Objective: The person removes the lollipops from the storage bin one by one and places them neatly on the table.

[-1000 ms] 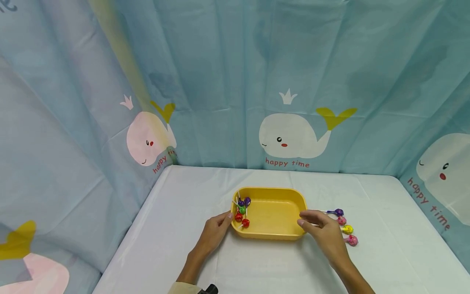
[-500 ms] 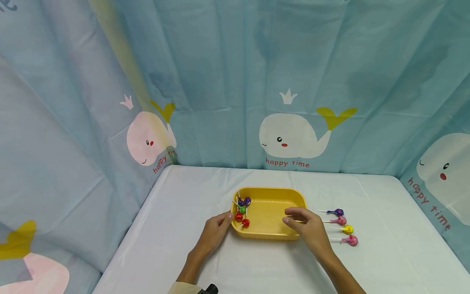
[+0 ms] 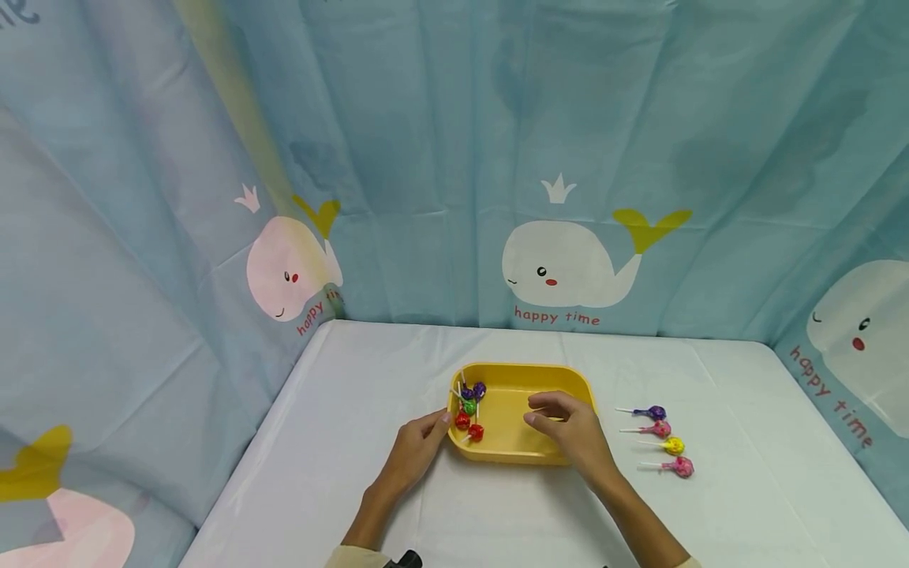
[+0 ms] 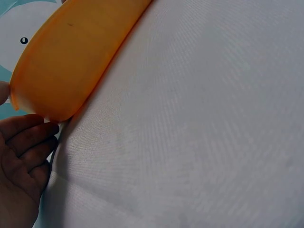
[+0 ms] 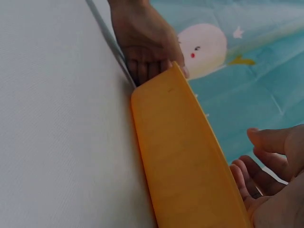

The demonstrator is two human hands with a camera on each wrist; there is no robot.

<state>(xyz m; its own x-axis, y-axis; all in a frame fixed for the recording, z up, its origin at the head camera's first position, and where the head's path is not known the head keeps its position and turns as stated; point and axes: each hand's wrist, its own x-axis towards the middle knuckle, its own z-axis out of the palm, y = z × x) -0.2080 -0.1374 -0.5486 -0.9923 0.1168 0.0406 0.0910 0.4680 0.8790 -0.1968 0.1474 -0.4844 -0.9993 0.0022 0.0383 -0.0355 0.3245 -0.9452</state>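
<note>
A yellow plastic tray [image 3: 490, 456] sits on the white table. My left hand [image 3: 413, 450] grips its left end, thumb at the rim and fingers against the outer wall, as the left wrist view also shows on the tray [image 4: 71, 61]. Along the tray's left side lie several wrapped lollipops: purple ones [image 3: 480, 390], a green one [image 3: 469, 407] and red ones [image 3: 476, 432]. Over the tray's right half hovers my right hand [image 3: 578, 438], its fingers loosely bent. In the right wrist view thumb and fingers of this hand [image 5: 280, 185] are apart, with nothing between them.
Right of the tray, several lollipops lie in a column, sticks pointing left: a purple one [image 3: 655, 412], a pink one [image 3: 662, 428], a yellow one [image 3: 673, 446] and another pink one [image 3: 682, 467]. A blue whale-print curtain [image 3: 440, 268] borders the white tabletop [image 3: 369, 379].
My right hand has moved left from the tray's right rim to over its inside, uncovering the sticks of the lollipops on the table. The left hand and tray stay in place.
</note>
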